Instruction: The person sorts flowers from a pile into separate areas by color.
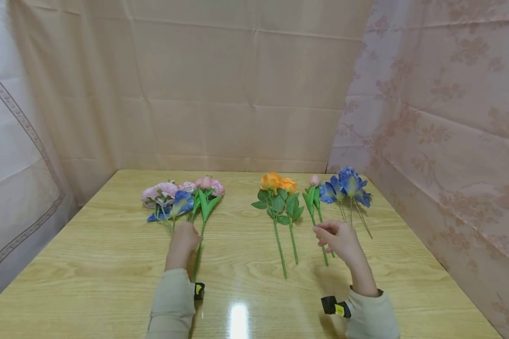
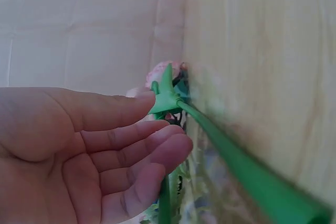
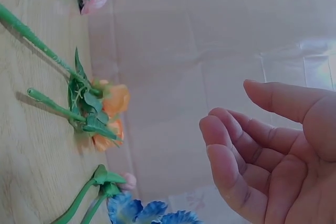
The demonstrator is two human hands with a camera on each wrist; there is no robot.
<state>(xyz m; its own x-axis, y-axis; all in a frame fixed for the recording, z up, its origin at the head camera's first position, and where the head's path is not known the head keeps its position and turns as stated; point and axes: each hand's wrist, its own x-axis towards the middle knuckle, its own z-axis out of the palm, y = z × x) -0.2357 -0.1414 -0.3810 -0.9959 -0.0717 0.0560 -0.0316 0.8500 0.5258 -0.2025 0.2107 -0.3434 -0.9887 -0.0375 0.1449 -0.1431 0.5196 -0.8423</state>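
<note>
The left hand and right hand are bare. Long sleeves in pale khaki cover the arms, the left sleeve lightly creased, the right sleeve dark at the edge of its cuff. The left camera and right camera are small, black and boxy, each with a yellow patch.

"What stood around the wood-grain table?"

"A creased beige curtain hung behind its far edge."

"And at the sides?"

"Past the left edge, a white cloth with a patterned band. Along the right edge, a pinkish curtain printed with brownish blossoms."

"Anything on the tabletop's finish?"

"A white glare shone there, well apart from the far edge."
</note>
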